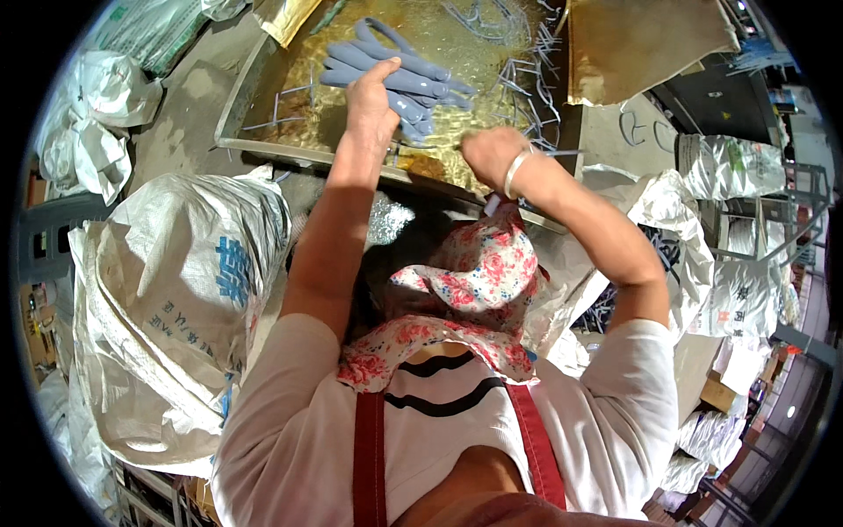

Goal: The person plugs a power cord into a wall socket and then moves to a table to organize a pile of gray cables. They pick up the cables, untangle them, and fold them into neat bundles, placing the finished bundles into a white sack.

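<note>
My left hand [373, 101] is closed around a bundle of grey-blue plastic pieces [386, 75], long with rounded ends, one of them curving into a loop. The bundle is above a shallow metal tray [281, 154] with a wet-looking, yellowish bottom. My right hand [492, 151] is curled into a closed shape over the tray's near edge, to the right of the bundle and apart from it. Its fingertips are turned away, so what they hold, if anything, is hidden. A pale band circles that wrist.
Thin grey plastic scraps [531, 83] lie along the tray's right side. A brown board [650, 48] stands at the far right. Large white woven sacks [176, 299] are on my left; another open sack [680, 228] with dark pieces is on my right. Floral cloth [474, 272] covers my front.
</note>
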The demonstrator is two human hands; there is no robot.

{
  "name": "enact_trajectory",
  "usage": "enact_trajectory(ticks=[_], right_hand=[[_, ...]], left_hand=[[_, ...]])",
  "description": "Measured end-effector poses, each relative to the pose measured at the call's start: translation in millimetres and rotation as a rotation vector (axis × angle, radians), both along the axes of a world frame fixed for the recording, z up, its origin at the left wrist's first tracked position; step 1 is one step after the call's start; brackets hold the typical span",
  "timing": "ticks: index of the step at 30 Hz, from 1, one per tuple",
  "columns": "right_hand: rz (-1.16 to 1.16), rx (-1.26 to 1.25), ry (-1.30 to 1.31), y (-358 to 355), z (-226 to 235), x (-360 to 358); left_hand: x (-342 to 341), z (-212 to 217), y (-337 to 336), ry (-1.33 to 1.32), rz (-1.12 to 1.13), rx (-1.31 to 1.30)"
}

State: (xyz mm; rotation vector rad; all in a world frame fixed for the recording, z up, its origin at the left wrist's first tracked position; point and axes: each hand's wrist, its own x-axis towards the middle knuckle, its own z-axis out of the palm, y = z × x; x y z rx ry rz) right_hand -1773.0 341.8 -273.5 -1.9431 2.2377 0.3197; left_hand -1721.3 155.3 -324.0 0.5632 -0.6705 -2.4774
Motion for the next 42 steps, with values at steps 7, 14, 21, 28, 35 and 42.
enact_trajectory(ticks=[7, 14, 21, 28, 35, 42], right_hand=[[-0.844, -0.688, 0.215, 178.9, 119.1, 1.1], [-0.951, -0.499, 0.186, 255.3, 91.5, -24.4], [-1.372, -0.891, -1.736, 28.1, 49.2, -54.2], [-0.912, -0.899, -2.126, -49.4, 13.3, -61.1], [-0.891, -0.924, -2.235, -25.3, -11.7, -72.0], [-0.894, -0.845, -2.013, -5.2, -9.4, -51.2]], left_hand=[[13.3, -6.4, -23.8, -0.196, 0.045, -0.392], [18.9, -5.7, -1.2, -0.043, -0.164, -0.706], [28.5, 0.4, 26.8, -0.061, -0.701, -0.737], [38.4, -6.0, 23.2, -0.019, -0.732, -0.964], [43.5, 9.2, 23.7, 0.056, -0.644, -0.715], [35.5, 4.0, 7.3, 0.008, -0.435, -0.256]])
